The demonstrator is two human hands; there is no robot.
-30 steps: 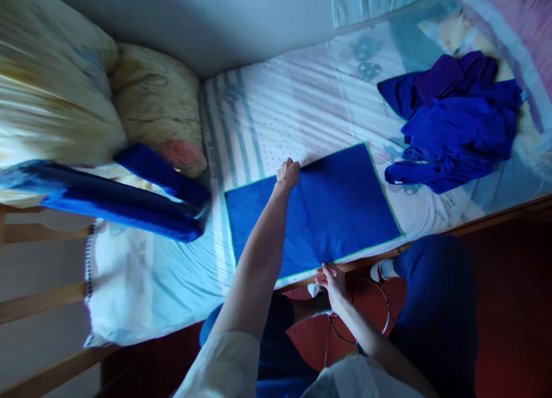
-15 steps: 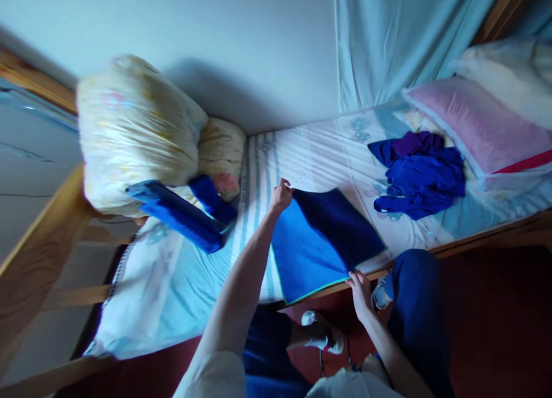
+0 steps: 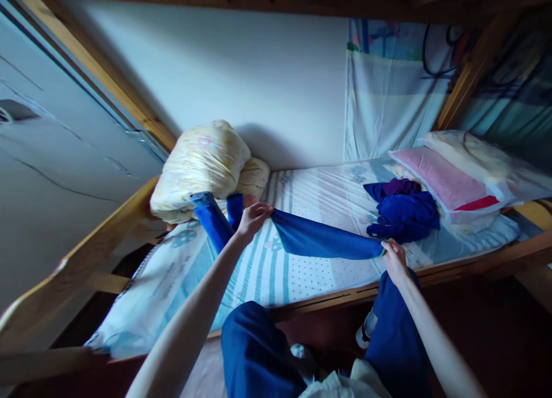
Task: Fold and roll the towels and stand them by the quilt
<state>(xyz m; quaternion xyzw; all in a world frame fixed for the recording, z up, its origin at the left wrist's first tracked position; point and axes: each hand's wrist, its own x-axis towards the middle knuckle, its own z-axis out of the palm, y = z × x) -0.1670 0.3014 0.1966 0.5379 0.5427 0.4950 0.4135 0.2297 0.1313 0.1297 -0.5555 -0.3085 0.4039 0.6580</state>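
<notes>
A blue cloth (image 3: 323, 237) with a thin green edge hangs stretched between my two hands, above the bed. My left hand (image 3: 254, 218) pinches its upper left corner. On the opposite end, my right hand (image 3: 394, 255) grips another corner, lower and closer to my right knee. The cloth sags between them and its lower part droops toward the striped sheet (image 3: 276, 283). Behind my left wrist lie folded blue clothes (image 3: 212, 221). Beyond my right hand sits a crumpled heap of blue clothes (image 3: 405, 214) with a purple piece on top.
A bulky yellowish quilt (image 3: 198, 168) is piled at the bed's left end. A pink pillow (image 3: 444, 179) in clear wrapping lies at the right. The bed's wooden front rail (image 3: 328, 297) runs before my knees. Wooden beams cross overhead, and a curtain (image 3: 379, 110) hangs behind.
The cloth has been lifted off the bed and pulled taut between my hands. My right hand has risen and moved right; my left has shifted left. My view has tilted up.
</notes>
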